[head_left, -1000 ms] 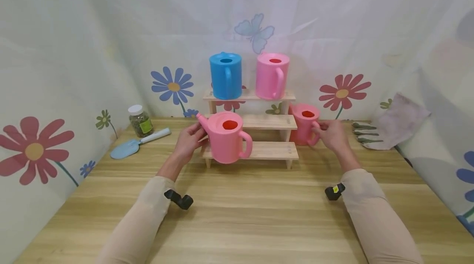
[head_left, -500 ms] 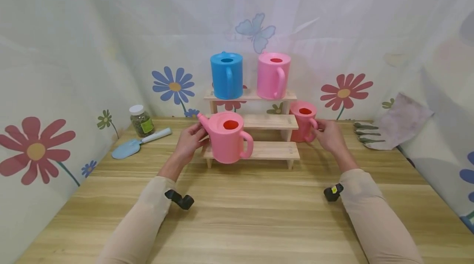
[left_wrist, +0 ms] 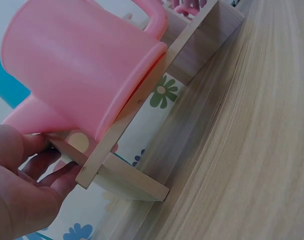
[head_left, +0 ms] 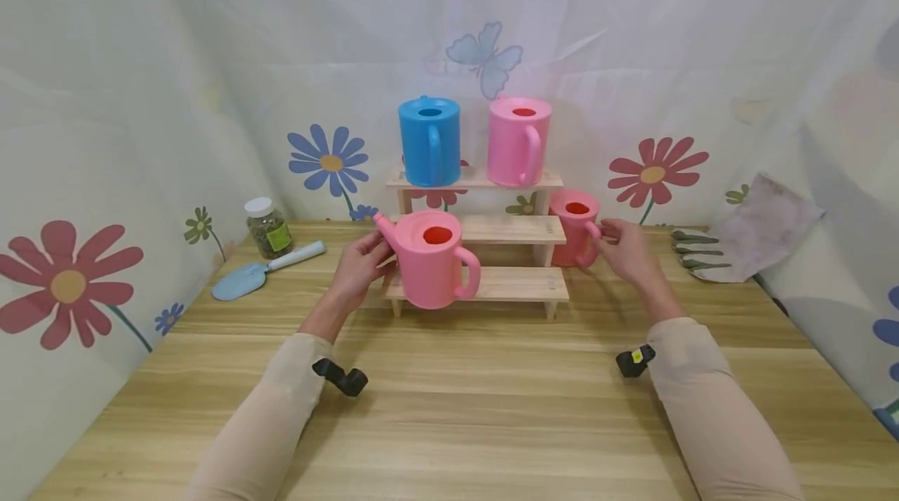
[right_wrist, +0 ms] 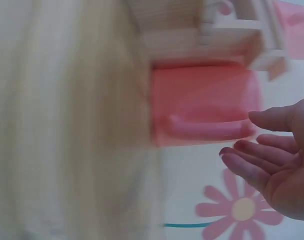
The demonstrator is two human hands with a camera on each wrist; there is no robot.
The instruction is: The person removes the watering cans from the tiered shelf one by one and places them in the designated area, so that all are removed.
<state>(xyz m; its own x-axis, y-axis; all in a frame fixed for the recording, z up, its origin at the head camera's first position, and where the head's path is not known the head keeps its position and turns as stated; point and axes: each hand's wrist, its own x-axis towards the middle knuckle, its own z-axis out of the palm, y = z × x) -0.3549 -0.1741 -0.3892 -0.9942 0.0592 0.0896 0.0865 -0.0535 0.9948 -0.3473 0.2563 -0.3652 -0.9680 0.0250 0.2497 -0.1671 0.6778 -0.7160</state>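
My left hand [head_left: 360, 271] is at the left end of a small three-step wooden stand [head_left: 492, 284]. Thumb and fingers pinch the end of its lowest board, close under the spout of a pink watering can [head_left: 428, 267] standing on that step. On the table, against the stand's right side, is another pink watering can [head_left: 572, 229]. Beside its handle my right hand [head_left: 628, 251] has its fingers spread, apart from the handle in the right wrist view. A blue watering can [head_left: 421, 146] and a lighter pink watering can [head_left: 507, 146] occupy the top step.
At the left lie a light blue hand trowel [head_left: 242, 282] and a white-lidded jar [head_left: 269, 232]. A gardening glove [head_left: 755, 232] rests at the right, by the curtain. Behind the stand hangs a flower-printed curtain [head_left: 351, 40]. The wooden table [head_left: 492, 407] extends toward me.
The right pink watering can has slid back and slightly left, up to the stand. My right hand has then let go of its handle. The left hand stays put.
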